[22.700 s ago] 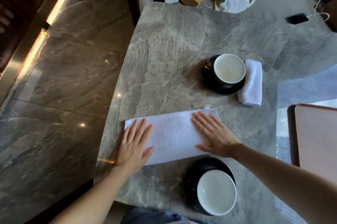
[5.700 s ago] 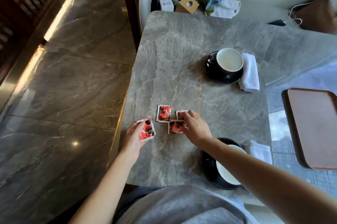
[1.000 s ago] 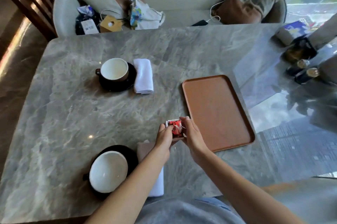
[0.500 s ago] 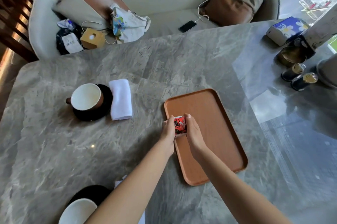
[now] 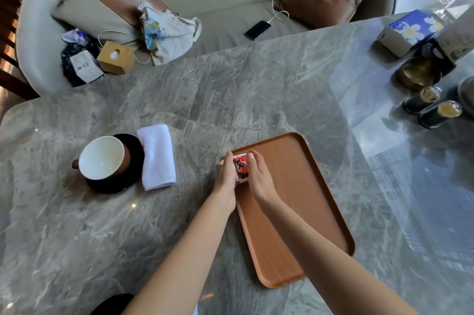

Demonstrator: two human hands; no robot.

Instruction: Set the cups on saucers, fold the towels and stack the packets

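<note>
Two hands, the left hand [image 5: 227, 173] and right hand [image 5: 259, 176], pinch stacked packets [image 5: 240, 169] by opposite edges over the tray [image 5: 295, 199]; probably light, slick, easily fanned apart.

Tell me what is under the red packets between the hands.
A corner of the orange-brown wooden tray lies under the red packets, held by the left hand and right hand. Whether they touch it is hidden.

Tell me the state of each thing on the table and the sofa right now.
Packets, stacked, held at the tray's corner.
Left hand, holds the packets.
Right hand, holds the packets.
Cup, upright, empty, on its saucer.
Towel, folded, beside the saucer.
Phone, plugged into a cable.
</note>
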